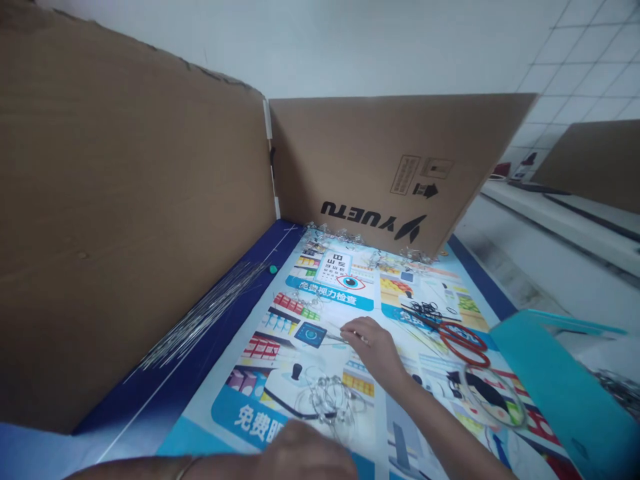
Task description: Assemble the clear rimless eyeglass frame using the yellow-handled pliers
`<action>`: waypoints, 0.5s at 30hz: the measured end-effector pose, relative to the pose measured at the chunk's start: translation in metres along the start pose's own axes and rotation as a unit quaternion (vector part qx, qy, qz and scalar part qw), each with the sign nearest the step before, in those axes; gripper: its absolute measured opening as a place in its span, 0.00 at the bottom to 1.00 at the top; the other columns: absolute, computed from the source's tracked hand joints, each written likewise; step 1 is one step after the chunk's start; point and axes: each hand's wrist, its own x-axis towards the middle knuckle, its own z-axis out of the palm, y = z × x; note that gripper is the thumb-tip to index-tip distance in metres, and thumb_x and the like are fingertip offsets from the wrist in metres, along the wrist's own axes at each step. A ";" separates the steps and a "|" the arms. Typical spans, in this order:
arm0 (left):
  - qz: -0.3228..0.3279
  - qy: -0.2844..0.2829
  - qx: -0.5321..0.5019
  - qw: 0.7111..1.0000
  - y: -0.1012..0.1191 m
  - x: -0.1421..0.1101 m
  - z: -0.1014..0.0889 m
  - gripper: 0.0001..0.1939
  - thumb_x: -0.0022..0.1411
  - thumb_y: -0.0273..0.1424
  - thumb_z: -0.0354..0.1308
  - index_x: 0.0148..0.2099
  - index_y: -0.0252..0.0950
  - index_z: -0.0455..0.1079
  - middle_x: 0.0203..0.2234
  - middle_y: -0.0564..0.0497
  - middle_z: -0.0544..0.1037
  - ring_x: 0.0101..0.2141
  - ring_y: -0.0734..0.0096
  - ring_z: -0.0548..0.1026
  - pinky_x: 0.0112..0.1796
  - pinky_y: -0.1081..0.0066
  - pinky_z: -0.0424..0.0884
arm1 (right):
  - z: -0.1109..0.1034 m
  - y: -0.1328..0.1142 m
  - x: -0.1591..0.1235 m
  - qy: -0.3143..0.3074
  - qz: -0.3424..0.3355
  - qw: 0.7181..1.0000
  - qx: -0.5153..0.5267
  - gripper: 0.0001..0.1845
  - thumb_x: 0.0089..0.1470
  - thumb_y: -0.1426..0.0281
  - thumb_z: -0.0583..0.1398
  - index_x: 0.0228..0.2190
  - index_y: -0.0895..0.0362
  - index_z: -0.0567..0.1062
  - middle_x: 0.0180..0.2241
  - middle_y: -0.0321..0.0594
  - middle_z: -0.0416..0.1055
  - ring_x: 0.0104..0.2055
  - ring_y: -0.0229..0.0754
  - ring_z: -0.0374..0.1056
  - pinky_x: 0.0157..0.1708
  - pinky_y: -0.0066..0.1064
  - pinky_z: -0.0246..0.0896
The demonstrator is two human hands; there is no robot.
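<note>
My right hand [373, 350] is over the middle of the printed poster. Its fingertips are pinched on a thin, light wire [334, 337] that points to the left. At the bottom edge, my left hand [307, 453] looks curled and is smeared by motion. Its fingers are mostly hidden, so what it holds, if anything, does not show. Between the hands lies a tangle of clear, shiny looped pieces [333, 400]. To the right of my right hand are red-handled scissors [463, 341], beside a small heap of black loops [429, 310].
Loose straight wires [200, 317] lie along the left cardboard wall [150, 180]. A second cardboard panel [360, 160] stands at the back, with clear pieces along its foot. At the right are a clear ring coil [465, 393] and a teal box [560, 387].
</note>
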 end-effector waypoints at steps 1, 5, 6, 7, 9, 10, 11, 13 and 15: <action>0.005 0.024 0.018 1.000 -0.003 0.003 -0.012 0.11 0.64 0.32 0.49 0.43 0.37 0.71 0.35 0.45 0.76 0.37 0.65 0.73 0.38 0.69 0.69 | -0.003 -0.003 -0.001 0.005 -0.002 1.000 0.009 0.12 0.57 0.66 0.52 0.30 0.53 0.75 0.32 0.39 0.74 0.36 0.41 0.67 0.37 0.31 0.61; 0.064 0.287 0.283 0.913 -0.010 0.021 -0.061 0.14 0.62 0.22 0.48 0.49 0.38 0.67 0.38 0.47 0.75 0.39 0.66 0.70 0.40 0.65 0.63 | -0.016 -0.012 -0.001 0.006 -0.038 0.999 0.025 0.10 0.56 0.66 0.54 0.29 0.52 0.75 0.30 0.37 0.74 0.34 0.40 0.68 0.35 0.30 0.62; 0.067 0.273 0.345 0.896 -0.010 0.028 -0.070 0.14 0.63 0.22 0.49 0.50 0.38 0.66 0.42 0.47 0.74 0.42 0.64 0.68 0.41 0.64 0.61 | -0.019 -0.014 -0.001 0.005 -0.051 0.998 0.022 0.10 0.56 0.67 0.55 0.29 0.52 0.75 0.29 0.37 0.74 0.34 0.40 0.68 0.36 0.30 0.61; 0.055 0.243 0.392 0.885 -0.009 0.035 -0.076 0.14 0.63 0.22 0.48 0.50 0.37 0.65 0.44 0.46 0.73 0.43 0.63 0.67 0.43 0.62 0.60 | -0.022 -0.015 -0.001 0.003 -0.062 0.998 0.016 0.10 0.55 0.68 0.55 0.29 0.52 0.75 0.29 0.37 0.74 0.34 0.40 0.67 0.36 0.31 0.61; 0.027 0.164 0.453 0.876 -0.009 0.052 -0.080 0.11 0.64 0.23 0.47 0.46 0.34 0.67 0.41 0.46 0.73 0.42 0.63 0.67 0.42 0.62 0.59 | -0.027 -0.017 0.000 -0.001 -0.076 0.997 -0.002 0.10 0.56 0.70 0.54 0.29 0.52 0.75 0.29 0.37 0.74 0.34 0.40 0.67 0.37 0.32 0.60; 0.005 0.117 0.466 0.877 -0.010 0.060 -0.080 0.09 0.64 0.24 0.48 0.42 0.34 0.68 0.36 0.47 0.73 0.39 0.63 0.67 0.40 0.62 0.59 | -0.029 -0.018 0.000 -0.003 -0.079 0.997 -0.013 0.10 0.56 0.71 0.54 0.29 0.52 0.75 0.29 0.38 0.74 0.35 0.41 0.66 0.38 0.32 0.60; -0.011 0.080 0.475 0.876 -0.011 0.068 -0.079 0.07 0.63 0.24 0.49 0.38 0.33 0.68 0.32 0.48 0.73 0.36 0.64 0.67 0.38 0.63 0.59 | -0.031 -0.018 0.000 -0.005 -0.079 0.997 -0.026 0.10 0.56 0.71 0.54 0.28 0.52 0.75 0.29 0.38 0.73 0.35 0.41 0.66 0.38 0.32 0.59; -0.024 0.046 0.482 0.875 -0.014 0.082 -0.074 0.06 0.61 0.22 0.51 0.32 0.33 0.67 0.27 0.49 0.71 0.33 0.65 0.66 0.35 0.64 0.59 | -0.034 -0.018 0.001 -0.010 -0.071 0.996 -0.052 0.11 0.55 0.72 0.53 0.27 0.53 0.75 0.28 0.39 0.73 0.34 0.42 0.65 0.38 0.33 0.58; -0.028 0.034 0.480 0.876 -0.018 0.093 -0.071 0.06 0.59 0.21 0.54 0.30 0.32 0.67 0.26 0.48 0.70 0.33 0.63 0.66 0.34 0.64 0.60 | -0.035 -0.016 0.002 -0.013 -0.053 0.995 -0.078 0.12 0.54 0.73 0.53 0.24 0.54 0.74 0.27 0.40 0.71 0.33 0.42 0.65 0.37 0.33 0.57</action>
